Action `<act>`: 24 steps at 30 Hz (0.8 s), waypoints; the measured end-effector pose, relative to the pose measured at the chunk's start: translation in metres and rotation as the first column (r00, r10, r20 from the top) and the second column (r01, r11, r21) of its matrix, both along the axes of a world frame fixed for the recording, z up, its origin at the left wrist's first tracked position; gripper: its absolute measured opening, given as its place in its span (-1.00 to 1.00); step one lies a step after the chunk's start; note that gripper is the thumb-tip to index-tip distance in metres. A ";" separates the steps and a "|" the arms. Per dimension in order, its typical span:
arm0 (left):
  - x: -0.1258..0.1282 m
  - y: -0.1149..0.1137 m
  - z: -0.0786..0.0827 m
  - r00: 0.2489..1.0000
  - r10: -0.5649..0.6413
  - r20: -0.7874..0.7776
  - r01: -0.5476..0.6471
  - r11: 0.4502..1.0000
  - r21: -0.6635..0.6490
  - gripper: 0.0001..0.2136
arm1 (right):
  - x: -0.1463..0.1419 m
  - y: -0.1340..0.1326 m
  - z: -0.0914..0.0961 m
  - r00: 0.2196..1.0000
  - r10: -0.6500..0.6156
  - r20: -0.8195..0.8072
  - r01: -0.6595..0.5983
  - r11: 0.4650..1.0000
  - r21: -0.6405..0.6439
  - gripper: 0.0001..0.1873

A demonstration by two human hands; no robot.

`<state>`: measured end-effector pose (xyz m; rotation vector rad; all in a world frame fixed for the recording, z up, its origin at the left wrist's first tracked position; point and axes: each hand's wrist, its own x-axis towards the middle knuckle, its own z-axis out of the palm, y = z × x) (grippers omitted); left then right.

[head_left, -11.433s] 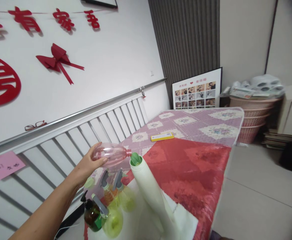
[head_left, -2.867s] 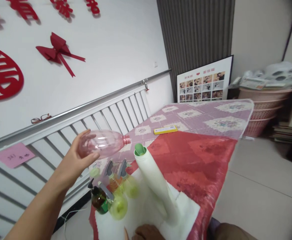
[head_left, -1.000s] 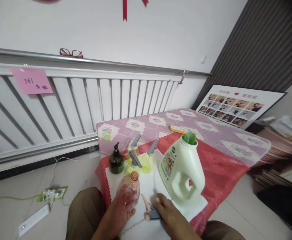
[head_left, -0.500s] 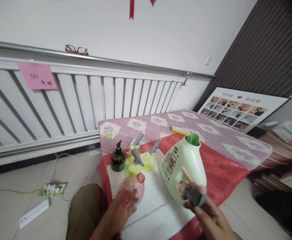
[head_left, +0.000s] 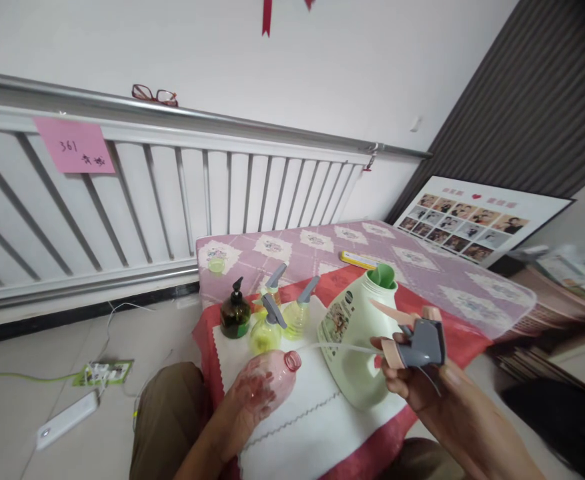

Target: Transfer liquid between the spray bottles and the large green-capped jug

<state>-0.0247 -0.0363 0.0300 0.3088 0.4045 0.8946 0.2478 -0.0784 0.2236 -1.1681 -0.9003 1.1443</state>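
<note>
Left hand (head_left: 243,415) clasps bottle (head_left: 279,379), right hand (head_left: 428,398) pinches sprayer (head_left: 425,342) — open cloth (head_left: 317,387) between, near edge cut off — jug (head_left: 356,322) partly hidden.

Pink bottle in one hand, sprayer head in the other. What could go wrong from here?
1. The tube on the sprayer head is long and thin; it might miss or snag on the narrow-necked pink bottle.
2. The left hand holds that bottle tilted and uncapped, so any liquid inside could spill.
3. The right hand is close to the uncapped jug in view; a bump might tip it.
</note>
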 end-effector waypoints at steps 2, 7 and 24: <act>0.001 0.000 -0.001 0.999 0.035 -0.016 -0.035 0.999 -0.020 -0.45 | -0.004 0.003 0.004 1.000 0.010 -0.008 -0.010 1.000 -0.008 -0.44; 0.002 -0.001 0.000 0.998 0.054 -0.045 -0.057 0.997 -0.055 -0.47 | 0.005 0.006 0.009 0.998 -0.028 -0.060 0.029 0.999 0.016 -0.54; 0.005 -0.002 0.011 0.998 0.055 -0.029 -0.053 0.996 0.074 -0.50 | -0.042 0.023 -0.036 0.971 0.240 -0.006 -0.239 0.966 -0.102 -0.60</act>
